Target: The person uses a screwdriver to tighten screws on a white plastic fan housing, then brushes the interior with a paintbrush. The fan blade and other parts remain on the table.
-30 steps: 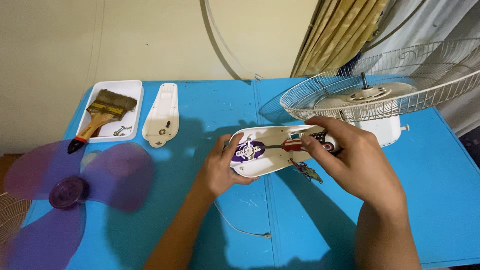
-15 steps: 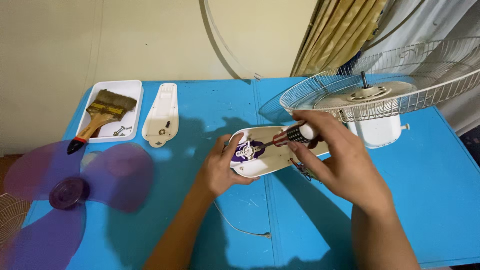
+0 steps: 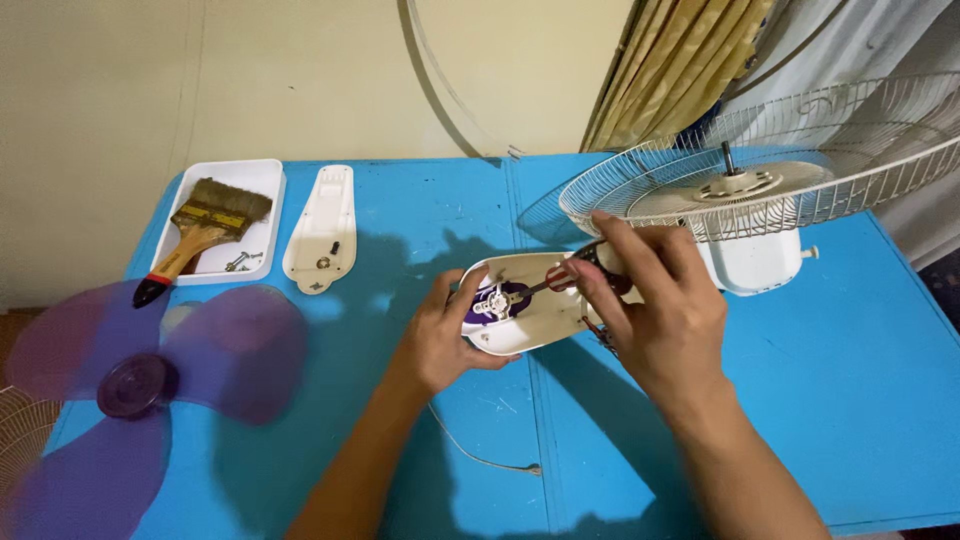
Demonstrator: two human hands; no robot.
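A white oval fan housing (image 3: 520, 325) lies open on the blue table (image 3: 420, 220), with a purple part (image 3: 493, 302) inside it. My left hand (image 3: 440, 335) grips the housing's left edge. My right hand (image 3: 655, 300) holds a screwdriver with a red and black handle (image 3: 580, 268); its shaft slants down to the left and its tip rests on the purple part. Just behind my right hand stands the fan's wire guard (image 3: 760, 170) on a white motor body (image 3: 750, 260).
A purple fan blade (image 3: 130, 385) lies at the left front. A white tray (image 3: 222, 220) holds a paint brush (image 3: 200, 232) and small screws. Beside it lies a white cover plate (image 3: 322, 228). A thin cord (image 3: 480, 460) runs along the table in front.
My right hand has shifted left and turned, bringing the screwdriver from lying nearly flat to slanting down into the purple part. The left hand stays on the housing.
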